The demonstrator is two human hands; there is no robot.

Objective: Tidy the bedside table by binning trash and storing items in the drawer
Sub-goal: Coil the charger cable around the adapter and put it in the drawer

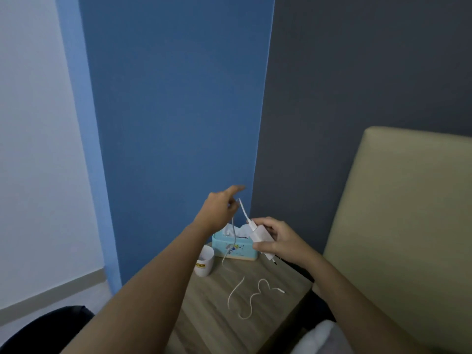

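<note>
Bedroom corner with a blue wall panel (173,111) in the middle, a dark grey wall (357,72) to its right and a pale white wall (33,149) to the left. Beige padded headboard (403,213) at the right edge. Below the blue panel, a small wood-grain bedside table (217,318), seen from above.

At the back of the table, a light blue tissue box (236,247) with white tissue poking up from the top. Just beside it on the left, a white cup (204,261) with a yellow label, upright, near the table's left edge.

Raised above the table, close to the tissue box: right hand (278,241), fingers curled tightly around a white charger adapter (260,240), plug pins pointing down and toward the viewer. White charging cable (245,297) plugged into the top of the adapter, rising to the left hand (221,208), then hanging down in front of the tissue box and trailing in loose curves across the tabletop, with the free connector end lying on the wood toward the right.

Left hand lifted slightly higher than the right, cable caught near the thumb and curled lower fingers, index finger stretched out toward the wall; exact pinch blurred by motion.

Dark rounded shape (43,330) at the bottom left corner, identity unclear. Pale fabric (316,338) at the bottom right beside the table.
</note>
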